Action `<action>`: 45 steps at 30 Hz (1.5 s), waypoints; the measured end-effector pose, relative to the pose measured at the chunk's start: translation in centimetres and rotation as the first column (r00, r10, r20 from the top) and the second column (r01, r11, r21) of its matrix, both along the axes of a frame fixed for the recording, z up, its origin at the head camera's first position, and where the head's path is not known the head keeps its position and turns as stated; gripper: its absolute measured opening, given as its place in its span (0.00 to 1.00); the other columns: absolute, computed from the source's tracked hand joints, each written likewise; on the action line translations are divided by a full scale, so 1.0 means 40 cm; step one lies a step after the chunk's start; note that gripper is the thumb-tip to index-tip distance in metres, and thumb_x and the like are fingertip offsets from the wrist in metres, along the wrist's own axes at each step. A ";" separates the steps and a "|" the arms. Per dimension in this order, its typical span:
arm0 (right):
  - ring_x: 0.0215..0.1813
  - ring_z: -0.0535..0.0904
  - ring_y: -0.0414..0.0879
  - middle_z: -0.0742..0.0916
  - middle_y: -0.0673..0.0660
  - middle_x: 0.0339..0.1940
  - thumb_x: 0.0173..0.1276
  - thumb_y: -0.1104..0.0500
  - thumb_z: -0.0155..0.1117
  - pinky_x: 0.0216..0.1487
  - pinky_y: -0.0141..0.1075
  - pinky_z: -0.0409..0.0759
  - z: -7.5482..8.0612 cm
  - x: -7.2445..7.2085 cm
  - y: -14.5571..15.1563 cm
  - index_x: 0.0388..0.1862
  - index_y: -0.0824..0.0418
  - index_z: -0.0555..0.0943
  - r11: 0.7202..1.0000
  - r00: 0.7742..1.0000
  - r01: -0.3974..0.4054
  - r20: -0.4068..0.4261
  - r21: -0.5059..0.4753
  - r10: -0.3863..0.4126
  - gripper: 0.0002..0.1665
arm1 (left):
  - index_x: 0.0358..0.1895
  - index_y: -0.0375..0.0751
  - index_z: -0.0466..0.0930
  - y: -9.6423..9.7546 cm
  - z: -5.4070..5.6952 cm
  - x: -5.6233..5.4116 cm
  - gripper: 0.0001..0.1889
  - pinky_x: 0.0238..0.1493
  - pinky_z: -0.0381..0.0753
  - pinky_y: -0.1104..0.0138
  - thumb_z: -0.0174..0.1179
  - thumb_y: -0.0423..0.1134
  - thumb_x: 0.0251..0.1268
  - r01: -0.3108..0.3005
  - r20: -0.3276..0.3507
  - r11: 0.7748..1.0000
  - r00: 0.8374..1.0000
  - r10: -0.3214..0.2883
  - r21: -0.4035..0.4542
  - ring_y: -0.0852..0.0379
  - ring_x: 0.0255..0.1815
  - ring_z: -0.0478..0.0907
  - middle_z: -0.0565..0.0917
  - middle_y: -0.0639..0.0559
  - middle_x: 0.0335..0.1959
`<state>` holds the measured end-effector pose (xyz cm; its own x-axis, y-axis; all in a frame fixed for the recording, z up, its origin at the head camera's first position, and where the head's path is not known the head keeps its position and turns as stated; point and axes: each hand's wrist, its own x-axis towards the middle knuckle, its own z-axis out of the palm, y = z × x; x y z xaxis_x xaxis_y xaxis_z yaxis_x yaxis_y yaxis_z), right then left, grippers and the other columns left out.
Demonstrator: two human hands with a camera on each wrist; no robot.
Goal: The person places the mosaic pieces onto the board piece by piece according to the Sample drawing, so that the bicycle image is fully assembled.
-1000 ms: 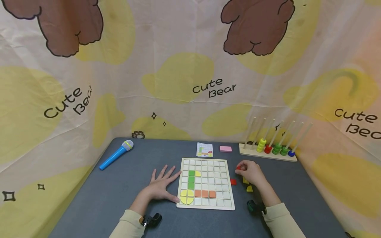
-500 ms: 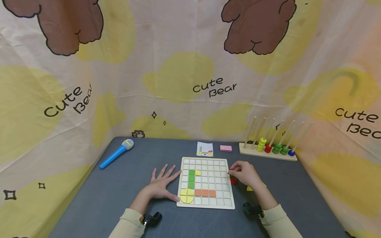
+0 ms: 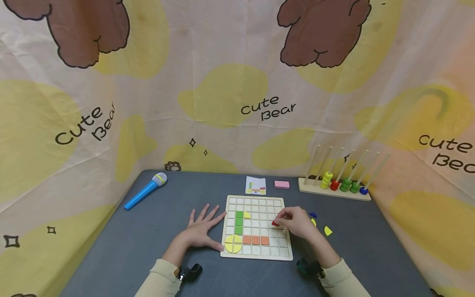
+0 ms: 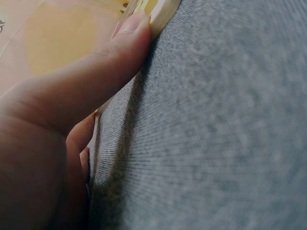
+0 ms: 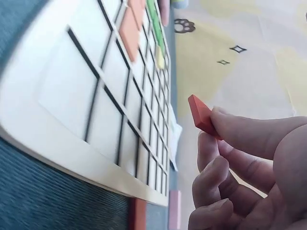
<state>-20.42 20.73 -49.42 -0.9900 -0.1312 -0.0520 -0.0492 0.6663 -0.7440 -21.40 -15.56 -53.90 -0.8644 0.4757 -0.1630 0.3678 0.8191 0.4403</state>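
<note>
My right hand (image 3: 297,222) pinches a small red tile (image 5: 200,114) between thumb and index finger, held above the right side of the white grid board (image 3: 256,258). My left hand (image 3: 200,232) lies spread on the table, its thumb and index fingertip touching the board's left edge. On the board are a column of green tiles (image 3: 239,222), a yellow piece (image 3: 247,215) beside its top, a row of orange tiles (image 3: 256,240) and a yellow circle (image 3: 233,243) made of quarter pieces. In the right wrist view, another red tile (image 5: 137,214) lies beside the board.
Loose yellow pieces (image 3: 328,231) and a blue piece (image 3: 313,215) lie right of my right hand. Behind the board are a pattern card (image 3: 255,185) and a pink block (image 3: 281,185). A bead rack (image 3: 334,192) stands back right, a toy microphone (image 3: 145,192) back left.
My right hand has carried the red tile leftward from beside the board to over its right columns. The loose pieces on the right have come into fuller view. My left hand stays put.
</note>
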 end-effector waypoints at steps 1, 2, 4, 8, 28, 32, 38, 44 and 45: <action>0.30 0.73 0.44 0.84 0.49 0.24 0.64 0.57 0.75 0.28 0.33 0.70 -0.004 0.002 -0.004 0.31 0.54 0.88 1.000 1.000 -0.001 0.007 0.004 0.001 0.04 | 0.81 0.68 0.50 0.000 0.000 0.000 0.62 0.72 0.23 0.31 0.69 0.78 0.39 0.000 0.001 1.000 1.000 0.000 0.003 0.39 0.84 0.31 0.45 0.55 0.85; 0.30 0.73 0.45 0.84 0.49 0.24 0.64 0.57 0.75 0.28 0.34 0.70 -0.009 0.003 -0.007 0.31 0.54 0.87 1.000 1.000 -0.001 0.018 0.004 0.001 0.04 | 0.81 0.68 0.50 0.000 0.000 -0.001 0.62 0.72 0.23 0.31 0.69 0.79 0.38 0.000 0.002 1.000 1.000 0.000 0.003 0.39 0.84 0.31 0.45 0.55 0.85; 0.30 0.74 0.45 0.83 0.49 0.25 0.64 0.57 0.75 0.28 0.34 0.70 -0.018 0.003 -0.011 0.31 0.53 0.87 1.000 0.999 0.003 0.041 0.006 -0.003 0.04 | 0.81 0.68 0.50 0.000 -0.001 -0.002 0.62 0.73 0.23 0.31 0.69 0.79 0.38 -0.002 0.001 1.000 1.000 0.002 -0.003 0.39 0.84 0.31 0.45 0.55 0.85; 0.29 0.74 0.45 0.81 0.50 0.24 0.63 0.58 0.76 0.27 0.34 0.70 -0.028 0.009 -0.016 0.30 0.53 0.85 1.000 0.997 0.006 0.071 0.005 -0.006 0.06 | 0.81 0.69 0.50 0.000 -0.003 -0.004 0.62 0.73 0.22 0.31 0.68 0.79 0.38 -0.007 0.002 1.000 1.000 0.007 -0.013 0.39 0.84 0.30 0.44 0.56 0.85; 0.29 0.74 0.44 0.82 0.46 0.21 0.60 0.57 0.78 0.30 0.35 0.71 -0.044 0.017 -0.021 0.24 0.50 0.86 0.990 0.996 -0.093 0.014 0.111 0.092 0.08 | 0.81 0.69 0.50 0.001 -0.003 -0.004 0.62 0.72 0.22 0.31 0.69 0.79 0.38 0.004 -0.005 1.000 1.000 -0.004 0.003 0.40 0.84 0.31 0.44 0.56 0.85; 0.28 0.73 0.43 0.81 0.46 0.21 0.58 0.57 0.79 0.28 0.33 0.69 -0.050 0.017 -0.022 0.25 0.51 0.86 0.988 0.995 -0.098 -0.002 0.117 0.099 0.08 | 0.81 0.69 0.49 0.001 -0.003 -0.004 0.63 0.72 0.22 0.31 0.68 0.79 0.38 0.006 -0.004 1.000 1.000 -0.006 0.003 0.40 0.84 0.31 0.44 0.56 0.85; 0.29 0.73 0.43 0.80 0.47 0.22 0.55 0.56 0.81 0.29 0.33 0.70 -0.050 0.018 -0.018 0.30 0.53 0.86 0.992 0.998 -0.058 0.003 0.108 0.058 0.09 | 0.81 0.69 0.50 0.002 -0.002 -0.005 0.63 0.72 0.23 0.31 0.68 0.79 0.38 0.003 -0.002 1.000 1.000 -0.003 -0.004 0.39 0.84 0.30 0.45 0.55 0.85; 0.31 0.74 0.45 0.82 0.49 0.25 0.56 0.58 0.80 0.30 0.35 0.74 -0.034 0.016 0.005 0.37 0.55 0.88 0.996 1.000 0.006 0.020 0.085 -0.007 0.11 | 0.81 0.69 0.50 0.003 -0.002 -0.003 0.62 0.73 0.23 0.31 0.69 0.79 0.38 -0.005 0.002 1.000 1.000 0.006 -0.003 0.40 0.84 0.30 0.44 0.56 0.85; 0.32 0.74 0.45 0.82 0.50 0.26 0.57 0.59 0.80 0.31 0.35 0.75 -0.032 0.016 0.011 0.38 0.56 0.88 0.997 1.000 0.014 0.020 0.082 -0.016 0.11 | 0.81 0.69 0.50 0.003 -0.002 -0.003 0.62 0.73 0.23 0.31 0.69 0.79 0.38 -0.005 0.002 1.000 1.000 0.005 -0.002 0.40 0.84 0.30 0.44 0.56 0.85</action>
